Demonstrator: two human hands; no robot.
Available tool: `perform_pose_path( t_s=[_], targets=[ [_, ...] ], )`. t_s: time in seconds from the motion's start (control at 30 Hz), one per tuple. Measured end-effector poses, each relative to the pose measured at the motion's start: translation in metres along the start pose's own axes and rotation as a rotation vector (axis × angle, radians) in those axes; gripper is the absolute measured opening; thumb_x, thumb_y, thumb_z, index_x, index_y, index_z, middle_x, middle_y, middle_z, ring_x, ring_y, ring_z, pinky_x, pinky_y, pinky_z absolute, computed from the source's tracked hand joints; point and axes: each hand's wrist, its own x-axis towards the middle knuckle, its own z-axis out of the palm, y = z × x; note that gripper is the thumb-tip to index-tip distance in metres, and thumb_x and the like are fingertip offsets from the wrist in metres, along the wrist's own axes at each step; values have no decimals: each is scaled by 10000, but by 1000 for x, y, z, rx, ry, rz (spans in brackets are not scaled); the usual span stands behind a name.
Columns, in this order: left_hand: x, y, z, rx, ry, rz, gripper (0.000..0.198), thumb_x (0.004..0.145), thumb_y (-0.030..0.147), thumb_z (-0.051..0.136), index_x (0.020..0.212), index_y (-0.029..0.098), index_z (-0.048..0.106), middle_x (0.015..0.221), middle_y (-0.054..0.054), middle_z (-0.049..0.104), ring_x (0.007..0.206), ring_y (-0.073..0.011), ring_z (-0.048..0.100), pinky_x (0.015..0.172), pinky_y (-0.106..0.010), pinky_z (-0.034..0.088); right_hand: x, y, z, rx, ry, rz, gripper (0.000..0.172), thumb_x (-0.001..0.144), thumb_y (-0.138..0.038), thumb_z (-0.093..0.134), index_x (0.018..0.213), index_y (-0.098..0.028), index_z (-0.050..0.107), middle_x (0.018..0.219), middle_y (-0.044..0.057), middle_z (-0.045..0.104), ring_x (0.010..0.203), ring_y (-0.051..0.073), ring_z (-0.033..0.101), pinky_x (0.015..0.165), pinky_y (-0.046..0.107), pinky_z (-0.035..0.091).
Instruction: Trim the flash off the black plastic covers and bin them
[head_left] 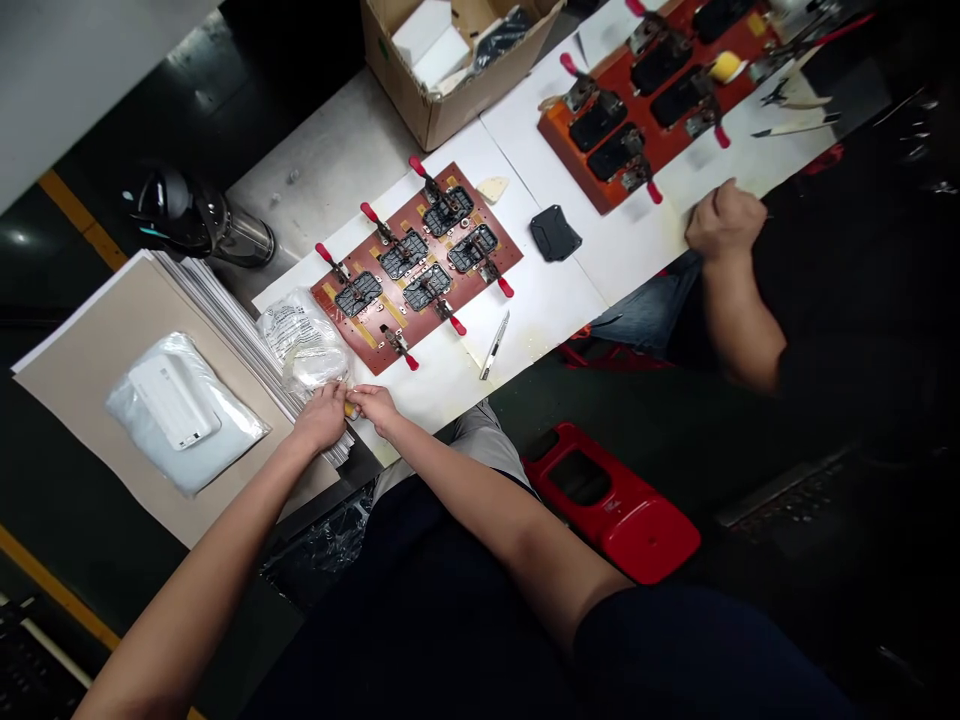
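Note:
My left hand [322, 417] and my right hand [375, 408] meet at the near left corner of the white-covered table. Their fingers are closed around a small yellow item [351, 409], mostly hidden, so its kind does not show. Just beyond them lies a clear plastic bag [304, 335] with printed text. A brown-red fixture board [386, 318] rests to the right of the bag. It carries several black ribbed plastic parts [427, 288] and toggle clamps with red handles [369, 212]. A utility knife [495, 345] lies in front of the board.
At left, cardboard sheets [90, 400] carry a bagged white item [176, 400]. A black cover [555, 233] lies right of the board. Beyond are a cardboard box [450, 100] and an orange clamp fixture [600, 165]. A co-worker's fist [726, 220] is at right, a red stool [615, 500] below.

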Motion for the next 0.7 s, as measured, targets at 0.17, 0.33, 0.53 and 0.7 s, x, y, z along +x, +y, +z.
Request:
perform_pose_path(
  t_s=[0.17,0.33,0.53,0.7],
  targets=[
    [17,1,-9,-58,11,-94,373,933,304,512,1254,127,581,1286,-168,572,1239,-316,511,998,-477,441,2,3,1,-38,-3,-49,193,962,-310,621,980,-118,637,785,-21,621,580,64,559,526,189,492],
    [28,-8,-9,-198,37,-139,407,937,397,571,1266,157,569,1299,-122,584,1179,-264,567,1001,-461,450,7,6,-3,-62,-30,-122,183,958,-298,629,959,-116,649,737,-35,619,547,60,547,527,191,489],
    [33,-20,-1,-405,107,-190,521,912,316,612,1396,170,484,1396,-137,535,1242,-276,547,1044,-469,445,10,6,-9,-80,-70,-156,163,950,-274,639,984,-115,657,804,-17,650,584,67,573,554,201,509],
    [46,-17,2,-608,194,-268,389,942,337,599,1287,162,562,1274,-110,607,1108,-239,620,932,-450,531,12,7,-13,-108,-72,-164,172,948,-286,642,989,-120,664,834,-6,670,602,72,587,580,214,522]
  ],
)
